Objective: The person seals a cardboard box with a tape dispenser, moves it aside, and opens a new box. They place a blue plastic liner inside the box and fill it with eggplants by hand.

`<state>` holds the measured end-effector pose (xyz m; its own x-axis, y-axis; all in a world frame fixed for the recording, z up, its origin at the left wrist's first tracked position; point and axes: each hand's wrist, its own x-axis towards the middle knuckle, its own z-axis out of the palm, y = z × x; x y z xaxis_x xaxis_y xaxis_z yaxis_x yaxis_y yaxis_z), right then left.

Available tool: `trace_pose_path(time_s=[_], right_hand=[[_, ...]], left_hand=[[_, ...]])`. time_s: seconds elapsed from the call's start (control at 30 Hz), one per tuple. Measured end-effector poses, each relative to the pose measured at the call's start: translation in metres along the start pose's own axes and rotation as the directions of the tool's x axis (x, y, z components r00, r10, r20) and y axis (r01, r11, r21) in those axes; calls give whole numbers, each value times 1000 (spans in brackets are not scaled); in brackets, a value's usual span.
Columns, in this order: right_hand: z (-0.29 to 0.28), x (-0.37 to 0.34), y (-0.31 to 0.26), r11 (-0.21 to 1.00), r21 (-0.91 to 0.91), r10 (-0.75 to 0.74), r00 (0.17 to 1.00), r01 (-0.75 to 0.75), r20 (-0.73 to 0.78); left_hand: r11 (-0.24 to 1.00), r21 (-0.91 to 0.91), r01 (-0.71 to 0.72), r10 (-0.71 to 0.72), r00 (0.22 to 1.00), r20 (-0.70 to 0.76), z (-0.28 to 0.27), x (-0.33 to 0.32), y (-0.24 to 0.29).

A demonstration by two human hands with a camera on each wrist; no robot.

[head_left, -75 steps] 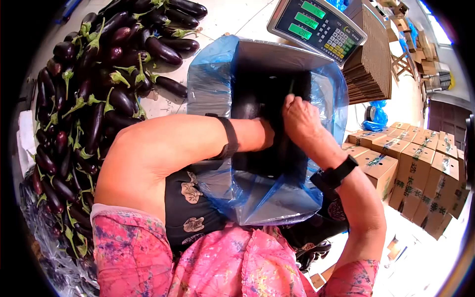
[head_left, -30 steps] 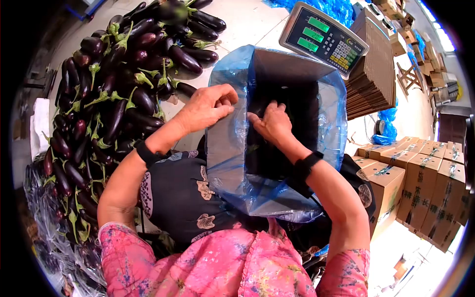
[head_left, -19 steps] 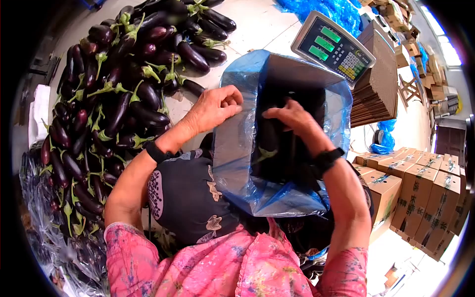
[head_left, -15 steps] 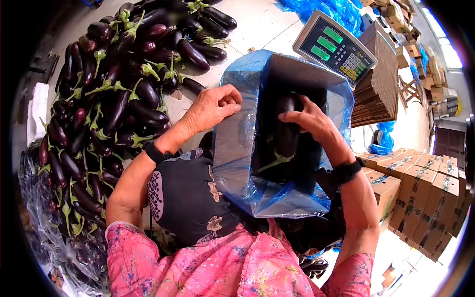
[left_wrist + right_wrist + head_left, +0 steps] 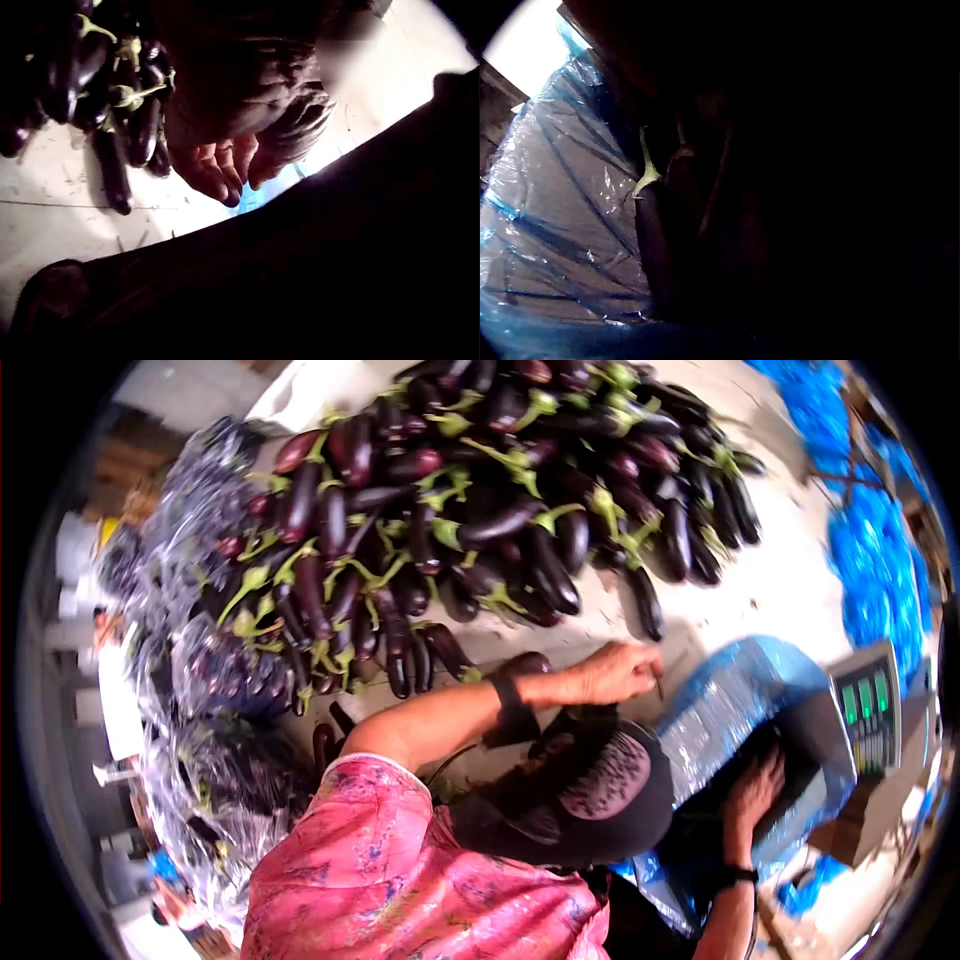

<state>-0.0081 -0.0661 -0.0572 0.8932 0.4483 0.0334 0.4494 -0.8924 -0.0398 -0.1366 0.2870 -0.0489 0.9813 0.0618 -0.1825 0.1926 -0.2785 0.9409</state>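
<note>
My right hand (image 5: pixel 757 792) reaches into a carton lined with blue plastic film (image 5: pixel 712 722), its fingers extended. Inside, the right wrist view shows an eggplant (image 5: pixel 656 240) with a green stem beside the film, and another dim one close by; the rest of that view is dark. Just left of the carton's lined side, my left hand (image 5: pixel 618 673) hovers over the floor with loosely bent fingers. In the left wrist view its fingers (image 5: pixel 210 176) hang down with nothing visible between them. A large heap of eggplants (image 5: pixel 500 520) lies beyond the left hand.
A scale display (image 5: pixel 868 705) with green readouts stands right of the carton. Crumpled blue plastic (image 5: pixel 880 570) lies at the upper right. Clear plastic bags (image 5: pixel 210 680) of eggplants are at the left. The person's knee (image 5: pixel 580 790) sits between the left arm and carton.
The head view has swung left towards the heap. The right hand gripped an eggplant inside the carton half a second ago; its fingers are now extended there. The left hand left the carton earlier.
</note>
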Motion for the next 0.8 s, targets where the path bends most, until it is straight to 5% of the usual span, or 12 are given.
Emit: trace_pose_path(time_s=[0.13,0.17,0.2,0.23,0.33,0.43,0.53,0.63,0.73,0.8], right_hand=[[11,1,20,999,38,-27,999,26,29],[7,2,22,998,57,-39,998,36,53],[2,3,23,996,73,-51,996,46,77],[5,4,30,997,70,-42,993,35,112],[-16,-4,20,995,82,-69,990,60,120],[-25,-8,20,994,97,-65,983,49,173],[-52,-9,2,989,150,-31,970,-6,241],[-72,-13,-10,976,216,-22,960,-40,280],[-97,-10,-23,949,314,-51,961,-38,271],[-110,-5,-33,905,418,-59,949,-81,311]], left_hand=[[969,246,-23,81,970,-229,-29,-76,-67],[953,266,147,-68,956,-285,-47,-97,-67],[913,358,198,-33,907,-419,-64,-117,-77],[899,407,162,106,822,-560,-87,-136,-93],[684,541,489,309,478,-822,-179,-171,-79],[561,300,772,254,184,-949,-273,-203,-111],[448,42,893,-19,56,-998,-335,-205,-129],[340,-57,939,-176,3,-984,-363,-190,-137],[331,-66,941,-84,-41,-996,-347,-178,-126],[605,-95,791,-288,105,-952,-338,-187,-130]])
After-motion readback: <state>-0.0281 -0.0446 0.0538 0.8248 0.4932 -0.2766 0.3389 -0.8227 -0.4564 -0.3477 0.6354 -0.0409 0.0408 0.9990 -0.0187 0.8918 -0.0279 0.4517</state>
